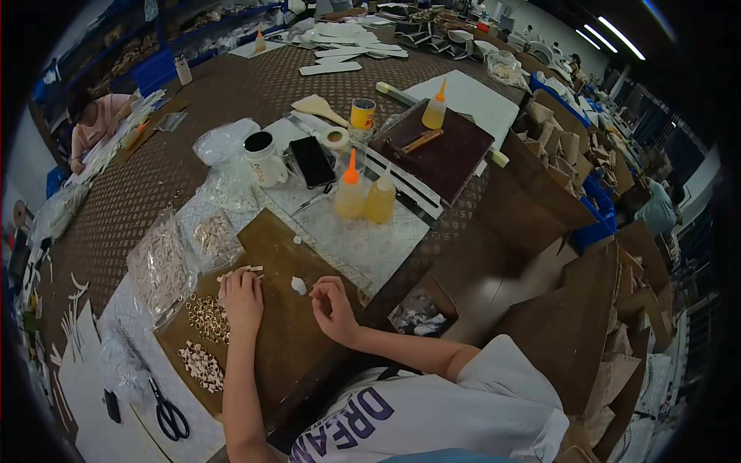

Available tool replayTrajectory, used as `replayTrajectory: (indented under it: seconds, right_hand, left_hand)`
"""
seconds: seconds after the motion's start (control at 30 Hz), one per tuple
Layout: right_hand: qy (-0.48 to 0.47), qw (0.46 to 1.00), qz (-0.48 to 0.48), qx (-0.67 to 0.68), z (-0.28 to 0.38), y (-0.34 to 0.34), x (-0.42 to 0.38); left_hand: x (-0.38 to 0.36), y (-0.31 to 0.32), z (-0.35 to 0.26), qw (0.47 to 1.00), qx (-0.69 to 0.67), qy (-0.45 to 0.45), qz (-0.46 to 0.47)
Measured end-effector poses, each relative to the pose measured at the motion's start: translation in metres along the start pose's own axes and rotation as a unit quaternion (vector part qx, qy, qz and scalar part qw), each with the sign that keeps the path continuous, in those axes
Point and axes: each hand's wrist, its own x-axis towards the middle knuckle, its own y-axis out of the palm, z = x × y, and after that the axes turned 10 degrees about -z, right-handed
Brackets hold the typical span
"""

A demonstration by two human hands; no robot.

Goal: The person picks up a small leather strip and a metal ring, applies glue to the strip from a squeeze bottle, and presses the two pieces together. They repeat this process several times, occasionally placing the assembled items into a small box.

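My left hand (243, 301) lies palm down on the brown board (289, 355), fingers stretched over a few small pale strips (248, 271). What is under its palm is hidden. Just right of it, my right hand (335, 311) is raised a little with curled fingers, thumb and fingertips close together; anything between them is too small to make out. A white lump (299, 285) sits between the hands, with a smaller white bit (297, 240) above it. Beside my left hand are a pile of gold-coloured rings (208, 318) and a pile of small pale pieces (201, 366).
Bags of pale pieces (160, 262) lie left of the board. Black scissors (171, 417) rest at lower left. Beyond the board stand glue bottles (350, 197), a phone (312, 162), a mug (265, 166) and a tin (362, 114). Cardboard boxes (563, 332) are at right; another person (100, 119) sits far left.
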Motion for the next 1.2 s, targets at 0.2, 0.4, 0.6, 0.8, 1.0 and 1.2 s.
replayTrajectory:
  seconds: [0.2, 0.4, 0.6, 0.8, 1.0, 1.2]
  right_hand:
    - [0.022, 0.993, 0.111, 0.035, -0.006, -0.005, -0.010]
    - [0.221, 0.937, 0.199, 0.181, 0.010, 0.009, -0.023]
    - [0.355, 0.876, 0.258, 0.201, 0.010, 0.030, -0.040]
    - [0.300, 0.882, 0.343, 0.123, 0.021, 0.037, -0.043]
    - [0.366, 0.866, 0.303, 0.152, 0.021, 0.037, -0.037]
    - [0.353, 0.868, 0.315, 0.149, 0.015, 0.035, -0.037]
  left_hand:
    - [0.005, -0.012, 0.002, 0.995, -0.033, -0.033, -0.094]
    - [-0.020, -0.064, -0.028, 0.969, -0.167, -0.180, -0.040]
    - [-0.082, -0.102, -0.069, 0.963, -0.184, -0.196, 0.012]
    - [-0.121, -0.122, -0.067, 0.944, -0.170, -0.282, -0.021]
    - [-0.125, -0.144, -0.028, 0.903, -0.021, -0.414, -0.116]
    - [-0.117, -0.124, 0.004, 0.952, 0.012, -0.289, -0.098]
